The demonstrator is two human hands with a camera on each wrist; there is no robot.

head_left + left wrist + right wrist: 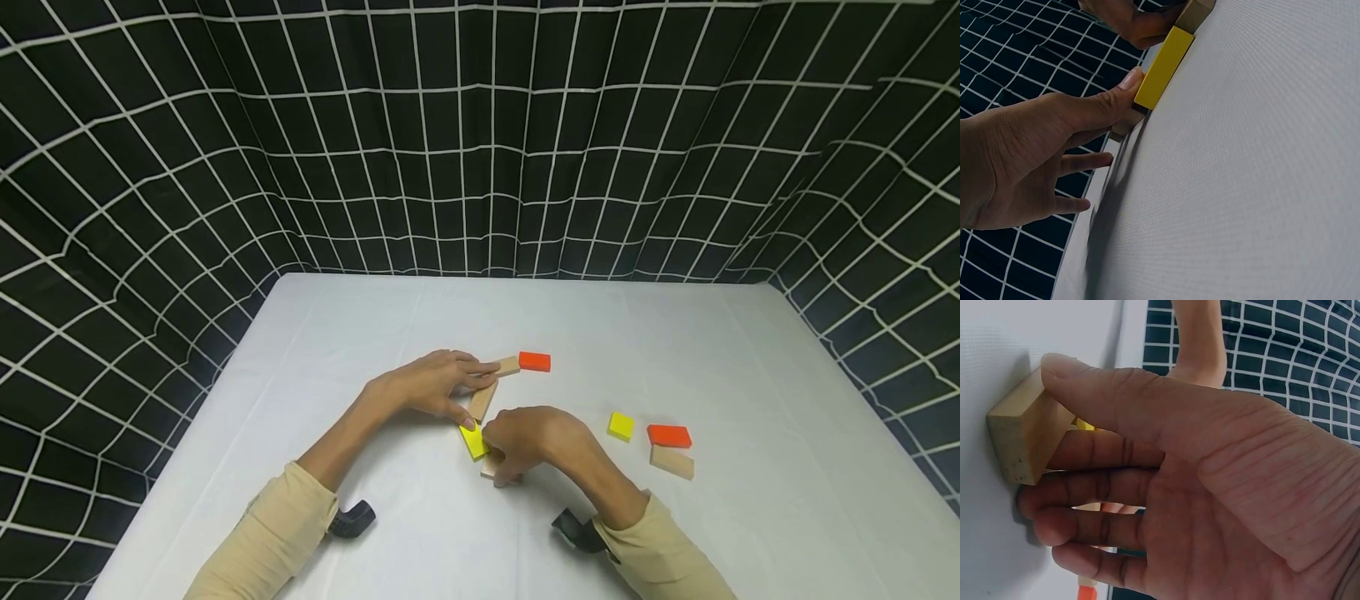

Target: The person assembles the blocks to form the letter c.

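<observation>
A curved line of blocks lies on the white table. From far to near it runs: a red block (535,361), a plain wooden block (508,366), another wooden block (482,402), a yellow block (474,446) and a nearest wooden block (1029,434). My left hand (438,383) reaches over the line with fingers extended, its thumb touching the yellow block and its fingertips by the far wooden blocks. With thumb and index finger my right hand (532,433) pinches the nearest wooden block, at the near end of the yellow one. That hand partly covers this block in the head view.
To the right lie a loose yellow block (620,426), a red block (670,436) and a wooden block (672,462). Black wrist mounts (352,521) hang under both forearms. A black curtain (480,125) with white grid lines surrounds the table (360,317).
</observation>
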